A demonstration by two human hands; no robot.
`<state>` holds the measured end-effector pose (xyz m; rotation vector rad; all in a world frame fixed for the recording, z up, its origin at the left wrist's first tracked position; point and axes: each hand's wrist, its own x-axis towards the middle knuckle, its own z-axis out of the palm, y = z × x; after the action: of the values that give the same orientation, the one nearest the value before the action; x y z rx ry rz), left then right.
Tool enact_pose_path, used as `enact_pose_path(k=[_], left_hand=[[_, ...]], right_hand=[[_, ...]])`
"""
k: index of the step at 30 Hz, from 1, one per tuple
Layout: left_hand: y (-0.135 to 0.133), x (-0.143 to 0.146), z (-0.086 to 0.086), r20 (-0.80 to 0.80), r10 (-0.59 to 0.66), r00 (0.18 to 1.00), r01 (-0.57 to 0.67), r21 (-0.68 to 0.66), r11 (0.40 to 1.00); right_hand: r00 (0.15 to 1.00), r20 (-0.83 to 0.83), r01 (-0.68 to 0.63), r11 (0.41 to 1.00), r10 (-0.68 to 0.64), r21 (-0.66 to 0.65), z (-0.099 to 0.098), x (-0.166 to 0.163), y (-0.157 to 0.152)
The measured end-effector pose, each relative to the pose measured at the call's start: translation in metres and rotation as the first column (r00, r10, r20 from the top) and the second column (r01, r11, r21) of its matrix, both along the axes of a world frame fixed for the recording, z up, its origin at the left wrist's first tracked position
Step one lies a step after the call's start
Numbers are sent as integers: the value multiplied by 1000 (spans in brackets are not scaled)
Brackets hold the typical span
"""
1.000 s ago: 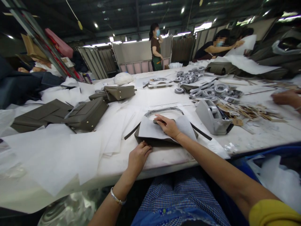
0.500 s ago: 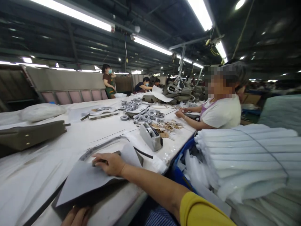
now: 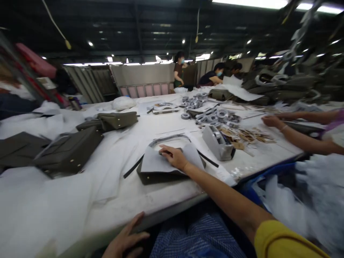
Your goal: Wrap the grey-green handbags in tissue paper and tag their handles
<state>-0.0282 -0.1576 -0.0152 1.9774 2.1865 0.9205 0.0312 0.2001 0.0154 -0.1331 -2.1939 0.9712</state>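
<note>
An olive-grey bag (image 3: pixel 158 176) lies flat on the white table (image 3: pixel 172 195) in front of me, with a grey paper sheet (image 3: pixel 153 163) over it. My right hand (image 3: pixel 173 156) presses down on the sheet near the bag's handle (image 3: pixel 168 139), fingers curled round something small I cannot make out. My left hand (image 3: pixel 125 240) rests against the table's near edge with its fingers spread, holding nothing.
A grey tape dispenser (image 3: pixel 217 142) stands right of the bag, with several tape rolls (image 3: pixel 212 116) and brown scraps (image 3: pixel 245 135) behind. More olive bags (image 3: pixel 70 150) lie at left on white paper. A co-worker's arms (image 3: pixel 298 138) reach in from the right. White padding (image 3: pixel 317 193) fills a blue bin.
My view swung right and back to the left. My left hand left the bag's near edge and dropped to the table's rim. My right hand stayed on the sheet.
</note>
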Motion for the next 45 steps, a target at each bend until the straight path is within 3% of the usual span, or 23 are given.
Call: enact_pose_path(k=[1, 4, 6, 7, 10, 12, 14, 16, 19, 22, 27, 31, 33, 35, 37, 41, 45], left_hand=[[-9, 3, 7, 10, 7, 1000, -6, -61, 998], [-30, 1, 29, -46, 274, 960, -277, -247, 929], [-33, -3, 48, -170, 407, 898, -438, -244, 865], [-29, -4, 58, -233, 429, 873, -473, -188, 861], [5, -1, 91, -341, 387, 857, -388, 67, 919], [43, 2, 110, -351, 288, 891, -253, 145, 957], [88, 3, 122, -371, 145, 917, -94, 151, 984], [132, -1, 127, -415, -20, 909, 35, 30, 999], [181, -16, 118, -439, -229, 869, 174, -161, 971], [201, -32, 94, -434, -323, 841, 229, -255, 939], [189, -40, 47, -428, -279, 860, 181, -255, 950], [181, -35, 29, -423, -238, 874, 134, -263, 956], [182, -34, 28, -411, -231, 882, 127, -263, 956], [183, -35, 29, -401, -230, 887, 131, -260, 957], [184, -36, 29, -392, -229, 891, 135, -255, 958], [186, -36, 31, -380, -242, 893, 143, -269, 952], [189, -39, 45, -363, -311, 878, 191, -331, 924]], right_hand=[[1000, -5, -8, 1000, 8, -10, -2, -1, 1], [1000, -16, -24, 1000, 23, -15, -4, -2, 3], [999, -20, -25, 1000, 25, -6, -3, -1, 3], [999, -21, -25, 1000, 25, 1, -3, -1, 3], [1000, -14, -23, 1000, 23, 17, -2, 0, 2], [1000, -5, -23, 999, 23, 23, -1, 0, 1], [1000, 6, -29, 999, 29, 26, -1, 0, 1], [999, 21, -39, 999, 38, 24, -1, 0, 1], [997, 56, -63, 998, 62, 13, -2, 2, 3], [992, 87, -91, 996, 92, -18, -4, 3, 5], [984, 137, -98, 990, 112, -99, 2, -5, 7], [976, 182, -89, 984, 116, -154, 28, 4, 13], [966, 236, -87, 993, 102, -75, 45, 22, 17], [942, 323, -136, 985, 95, 109, 58, 47, 18], [898, 430, -241, 922, 94, 302, 61, 74, 17], [832, 554, -341, 774, -15, 534, 45, 110, 17], [797, 600, -354, 753, -67, 555, 33, 116, 21]])
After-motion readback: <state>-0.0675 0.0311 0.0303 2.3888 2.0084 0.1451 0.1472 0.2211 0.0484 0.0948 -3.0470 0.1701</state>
